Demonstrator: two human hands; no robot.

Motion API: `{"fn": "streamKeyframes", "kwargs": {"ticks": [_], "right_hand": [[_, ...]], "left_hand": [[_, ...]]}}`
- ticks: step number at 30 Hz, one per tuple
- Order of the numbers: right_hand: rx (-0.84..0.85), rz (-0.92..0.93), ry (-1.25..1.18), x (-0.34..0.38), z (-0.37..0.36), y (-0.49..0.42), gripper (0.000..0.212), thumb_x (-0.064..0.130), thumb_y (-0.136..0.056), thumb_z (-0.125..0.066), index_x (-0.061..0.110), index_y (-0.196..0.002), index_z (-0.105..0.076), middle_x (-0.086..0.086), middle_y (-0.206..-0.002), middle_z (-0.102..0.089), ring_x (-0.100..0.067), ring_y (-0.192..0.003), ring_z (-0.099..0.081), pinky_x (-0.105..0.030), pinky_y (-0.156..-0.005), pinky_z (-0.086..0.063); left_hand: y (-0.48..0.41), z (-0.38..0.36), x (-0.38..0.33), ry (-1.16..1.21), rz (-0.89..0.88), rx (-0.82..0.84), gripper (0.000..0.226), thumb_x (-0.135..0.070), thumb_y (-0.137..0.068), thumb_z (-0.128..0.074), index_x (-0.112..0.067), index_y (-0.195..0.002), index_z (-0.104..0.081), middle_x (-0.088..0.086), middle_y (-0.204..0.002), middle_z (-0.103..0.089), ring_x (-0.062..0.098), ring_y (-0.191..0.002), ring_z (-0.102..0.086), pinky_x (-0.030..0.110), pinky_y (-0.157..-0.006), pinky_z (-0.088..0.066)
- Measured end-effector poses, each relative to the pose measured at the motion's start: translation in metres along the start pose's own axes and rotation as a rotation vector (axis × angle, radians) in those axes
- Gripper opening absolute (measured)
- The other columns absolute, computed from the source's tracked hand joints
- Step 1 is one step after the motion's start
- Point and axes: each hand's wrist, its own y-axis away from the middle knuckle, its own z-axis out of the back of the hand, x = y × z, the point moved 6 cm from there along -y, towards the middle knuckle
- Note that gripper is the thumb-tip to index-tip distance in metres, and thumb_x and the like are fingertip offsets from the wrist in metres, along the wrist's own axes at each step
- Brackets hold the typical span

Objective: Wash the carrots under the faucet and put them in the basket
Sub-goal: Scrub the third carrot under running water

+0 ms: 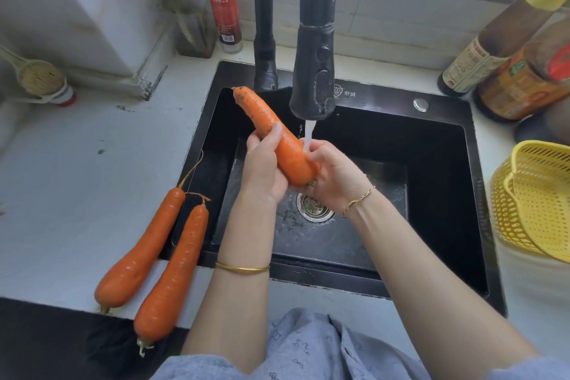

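Over the black sink [431,163] I hold one orange carrot [277,139] slantwise, its dirty thin end pointing up to the left. My left hand [262,170] grips its middle from below, thumb on top. My right hand [336,176] curls round its thick end. Water runs from the black faucet [314,71] onto my right hand's fingers and the carrot's thick part. Two more carrots lie on the white counter at the sink's left edge, the left carrot [138,253] and the right carrot [174,274]. A yellow perforated basket [536,203] stands at the right.
Sauce bottles [499,49] crowd the counter's back right corner. A clear bottle with a red label [223,9] stands behind the sink at the left. A brush [40,77] lies far left. A metal drain strainer [314,207] sits in the wet sink floor.
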Motion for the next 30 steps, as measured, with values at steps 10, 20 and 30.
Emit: {"fn": "streamKeyframes", "kwargs": {"ticks": [10, 20, 30], "right_hand": [[0.009, 0.018, 0.006, 0.0024, 0.0009, 0.0043, 0.049, 0.006, -0.062, -0.049, 0.015, -0.109, -0.059, -0.016, -0.124, -0.055, -0.032, -0.102, -0.057, -0.040, -0.067, -0.056], [0.073, 0.030, -0.013, 0.0029, -0.0022, 0.0078, 0.045, 0.003, -0.062, -0.047, 0.018, -0.101, -0.063, -0.010, -0.113, -0.059, -0.028, -0.099, -0.059, -0.041, -0.071, -0.056], [-0.153, 0.059, 0.216, 0.0050, -0.0005, 0.0008, 0.028, 0.021, -0.062, -0.059, 0.018, -0.090, -0.058, -0.008, -0.098, -0.061, -0.028, -0.088, -0.060, -0.046, -0.073, -0.052]], "left_hand": [[-0.0011, -0.0003, 0.0014, -0.006, 0.003, 0.002, 0.043, -0.025, -0.101, -0.051, -0.017, -0.141, -0.040, 0.010, -0.126, -0.057, 0.022, -0.098, -0.065, 0.044, -0.086, -0.052], [-0.0036, 0.0028, 0.0016, 0.027, 0.006, 0.031, 0.044, -0.027, -0.102, -0.049, -0.015, -0.143, -0.039, 0.013, -0.131, -0.056, 0.015, -0.078, -0.073, 0.037, -0.071, -0.056], [-0.0072, -0.0036, 0.0069, -0.069, -0.023, 0.150, 0.038, -0.020, -0.104, -0.044, -0.010, -0.141, -0.045, 0.010, -0.114, -0.064, 0.015, -0.093, -0.067, 0.032, -0.081, -0.055]]}}
